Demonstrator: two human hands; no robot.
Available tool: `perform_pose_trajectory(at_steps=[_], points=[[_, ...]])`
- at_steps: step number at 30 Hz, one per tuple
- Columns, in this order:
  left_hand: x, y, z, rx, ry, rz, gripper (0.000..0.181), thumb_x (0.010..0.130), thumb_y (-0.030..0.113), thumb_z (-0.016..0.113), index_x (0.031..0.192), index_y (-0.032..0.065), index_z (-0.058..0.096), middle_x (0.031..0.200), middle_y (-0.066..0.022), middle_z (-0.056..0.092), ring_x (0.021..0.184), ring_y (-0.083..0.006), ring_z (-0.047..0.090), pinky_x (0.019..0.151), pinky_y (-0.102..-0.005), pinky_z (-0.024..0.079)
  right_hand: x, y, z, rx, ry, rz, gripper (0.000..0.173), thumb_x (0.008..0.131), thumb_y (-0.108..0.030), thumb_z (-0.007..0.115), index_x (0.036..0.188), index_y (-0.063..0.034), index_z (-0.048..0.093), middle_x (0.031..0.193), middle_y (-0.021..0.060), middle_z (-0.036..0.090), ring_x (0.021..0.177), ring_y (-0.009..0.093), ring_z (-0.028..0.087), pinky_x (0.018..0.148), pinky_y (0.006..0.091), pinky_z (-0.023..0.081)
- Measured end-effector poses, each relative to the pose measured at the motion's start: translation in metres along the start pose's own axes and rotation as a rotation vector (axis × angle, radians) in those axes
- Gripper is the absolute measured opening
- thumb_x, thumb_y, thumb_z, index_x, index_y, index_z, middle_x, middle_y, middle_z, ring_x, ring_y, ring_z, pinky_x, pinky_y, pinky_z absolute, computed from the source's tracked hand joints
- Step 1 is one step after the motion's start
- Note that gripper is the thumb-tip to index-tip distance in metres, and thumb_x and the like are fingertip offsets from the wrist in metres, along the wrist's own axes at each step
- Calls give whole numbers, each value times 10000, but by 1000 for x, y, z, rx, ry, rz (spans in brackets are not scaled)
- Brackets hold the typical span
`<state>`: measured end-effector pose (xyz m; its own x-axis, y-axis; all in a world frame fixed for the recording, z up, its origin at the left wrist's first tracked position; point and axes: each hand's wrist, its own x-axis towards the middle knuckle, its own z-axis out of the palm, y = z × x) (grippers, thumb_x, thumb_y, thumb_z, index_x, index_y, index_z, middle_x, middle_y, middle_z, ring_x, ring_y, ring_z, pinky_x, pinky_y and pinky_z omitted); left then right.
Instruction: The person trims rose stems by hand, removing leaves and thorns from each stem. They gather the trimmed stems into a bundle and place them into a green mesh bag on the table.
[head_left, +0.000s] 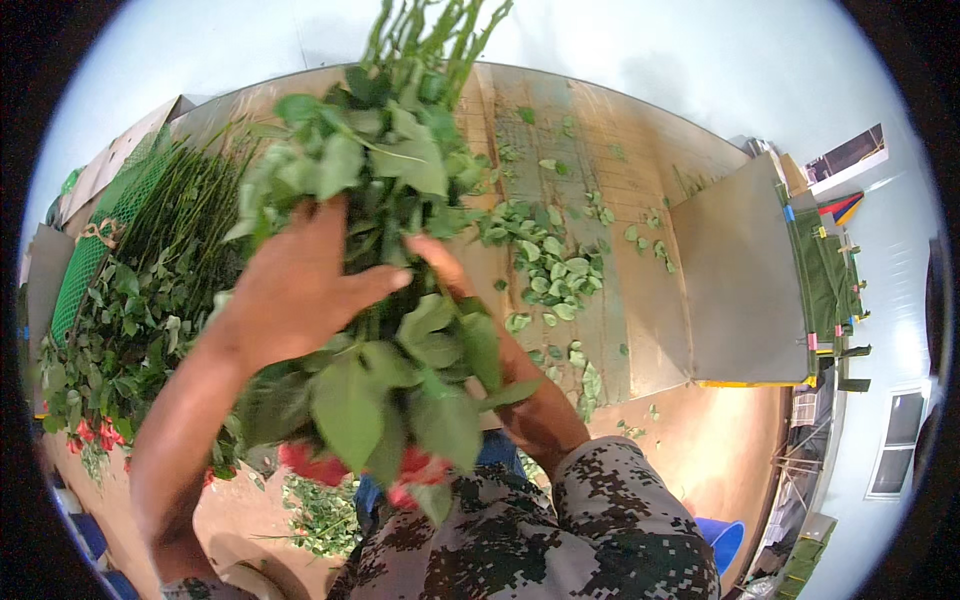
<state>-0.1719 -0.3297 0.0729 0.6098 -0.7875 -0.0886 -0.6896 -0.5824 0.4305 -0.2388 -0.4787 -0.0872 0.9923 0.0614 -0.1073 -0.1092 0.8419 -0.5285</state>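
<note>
A leafy bunch of roses (405, 352) is held up in front of me, with red blooms (420, 469) toward my body and bare green stems pointing away. My left hand (300, 285) lies against the bunch's left side, its thumb stretched across the leaves. On the far right side of the stems is my right hand (439, 262), gripping the bunch and partly hidden by leaves. More long-stemmed roses (165, 292) lie in a pile to the left, beside green plastic netting (105, 240).
Loose leaves (559, 274) are scattered over the worktable (652, 330). An upright grey panel (742, 277) stands at the right. Cut leaves (322, 517) lie on the floor near my legs, and a blue bucket (721, 541) stands low at the right.
</note>
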Motion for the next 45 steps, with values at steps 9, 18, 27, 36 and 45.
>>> perform_pose_trajectory(at_steps=[9, 18, 27, 36, 45], points=[[85, 86, 212, -91, -106, -288, 937, 751, 547, 643, 1375, -39, 260, 1260, -342, 428, 1139, -459, 481, 950, -467, 418, -105, -59, -201, -321, 464, 192, 475, 814, -312, 642, 1200, -45, 570, 1060, 127, 643, 887, 220, 639, 765, 343, 513], [113, 49, 266, -25, -115, -358, 610, 791, 441, 562, 1185, -21, 509, 1117, -245, 573, 1050, -400, 550, 914, -446, 438, -190, -126, -276, -1276, 792, -119, 441, 807, -229, 603, 1155, 41, 571, 1002, 189, 653, 899, 277, 633, 802, 377, 492], [90, -48, 282, -461, 14, -415, 326, 845, 271, 528, 994, -15, 578, 691, -142, 582, 621, -285, 559, 623, -421, 422, -135, -114, -270, -1245, 800, 170, 355, 890, -296, 534, 995, 39, 588, 770, 150, 620, 703, 289, 558, 672, 441, 427], [80, 7, 255, 112, 448, -207, 423, 877, 308, 546, 1181, 14, 534, 1084, -209, 602, 1002, -368, 574, 863, -426, 447, -158, -145, -230, -774, 508, 325, 402, 836, -204, 609, 1165, 15, 538, 1030, 72, 580, 865, 170, 526, 701, 301, 421], [108, 152, 306, -773, -53, -282, 422, 826, 290, 611, 1113, -12, 547, 1037, -236, 616, 966, -399, 588, 835, -429, 459, -164, -149, -217, -1111, 463, 188, 361, 852, -250, 579, 1097, 14, 583, 1000, 120, 638, 904, 203, 578, 801, 331, 445]])
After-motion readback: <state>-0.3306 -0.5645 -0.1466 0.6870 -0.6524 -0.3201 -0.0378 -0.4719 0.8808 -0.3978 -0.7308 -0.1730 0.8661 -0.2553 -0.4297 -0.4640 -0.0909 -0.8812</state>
